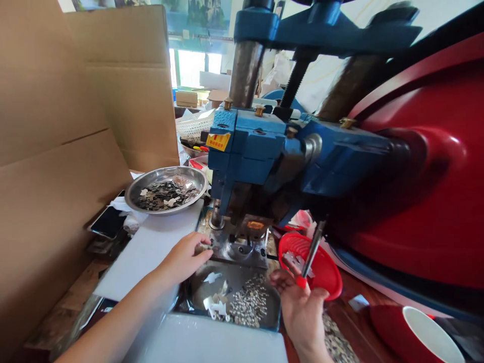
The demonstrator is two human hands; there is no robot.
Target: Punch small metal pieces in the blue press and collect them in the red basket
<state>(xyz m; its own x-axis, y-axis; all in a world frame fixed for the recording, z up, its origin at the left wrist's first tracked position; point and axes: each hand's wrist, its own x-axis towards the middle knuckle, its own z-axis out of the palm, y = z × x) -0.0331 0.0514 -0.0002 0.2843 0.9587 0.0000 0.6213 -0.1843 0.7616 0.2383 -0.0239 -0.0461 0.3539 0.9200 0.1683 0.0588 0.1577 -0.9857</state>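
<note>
My left hand (188, 256) is at the left edge of the metal die base (247, 252) of a blue press (247, 146). Its thumb and forefinger are apart; whether a small part lies at the fingertips is unclear. Palm up, my right hand (302, 315) is below the press's lever (314, 247), its fingers and thumb spread. The lever's red tip (301, 282) is against the fingers. Between my hands, a dark tray (196, 297) carries small metal pieces (249, 302) and flat silvery plates (216, 306).
A steel bowl (130, 199) of flat metal pieces stands at left, near a phone (109, 222) and tall cardboard (128, 101). Right of the press are a red basket (328, 275) holding pale plates, a large red wheel (423, 201) and a red-and-white container (393, 322).
</note>
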